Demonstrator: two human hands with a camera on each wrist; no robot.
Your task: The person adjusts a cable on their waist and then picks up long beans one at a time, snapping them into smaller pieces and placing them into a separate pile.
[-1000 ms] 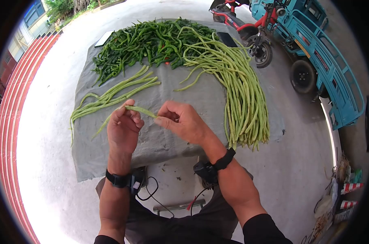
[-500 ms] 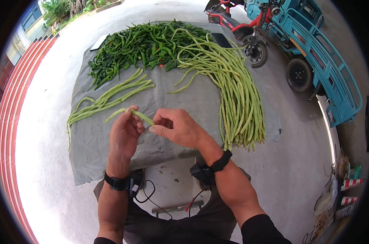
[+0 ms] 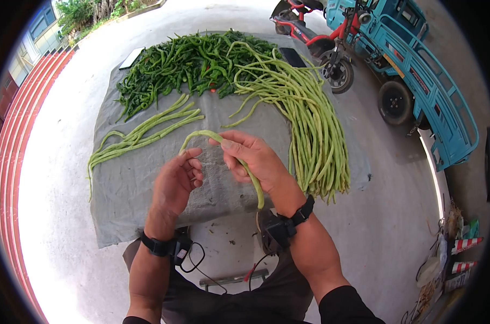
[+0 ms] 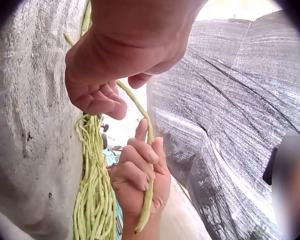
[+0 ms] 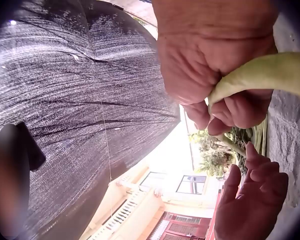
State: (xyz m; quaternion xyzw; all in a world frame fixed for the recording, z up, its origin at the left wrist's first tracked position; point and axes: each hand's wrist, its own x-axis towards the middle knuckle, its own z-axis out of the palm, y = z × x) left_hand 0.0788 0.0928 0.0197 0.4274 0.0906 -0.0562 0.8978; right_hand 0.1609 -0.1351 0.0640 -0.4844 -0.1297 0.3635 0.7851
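My right hand [image 3: 258,162] pinches a long green bean [image 3: 254,183] between thumb and fingers in the head view. One end of the bean hangs below the palm; the rest arches left toward my left hand [image 3: 173,186]. The left hand's fingers are loosely bent, their tips right at the bean's far part. The left wrist view shows the bean [image 4: 148,200] running along the right palm and passing behind the left hand. A few long beans [image 3: 148,129] lie beyond the left hand. A large bundle of long beans [image 3: 320,140] lies to the right.
A grey cloth [image 3: 148,183] covers the work surface. At its back is a heap of green peppers [image 3: 191,65], with a white flat object [image 3: 132,58] and a dark phone [image 3: 292,57] on either side. A red scooter [image 3: 320,40] and blue cargo tricycle [image 3: 434,97] stand beyond.
The bean was stretched between both hands; now my right hand holds it farther along, with an end hanging below. The right hand has turned upward, and the left fingers have loosened.
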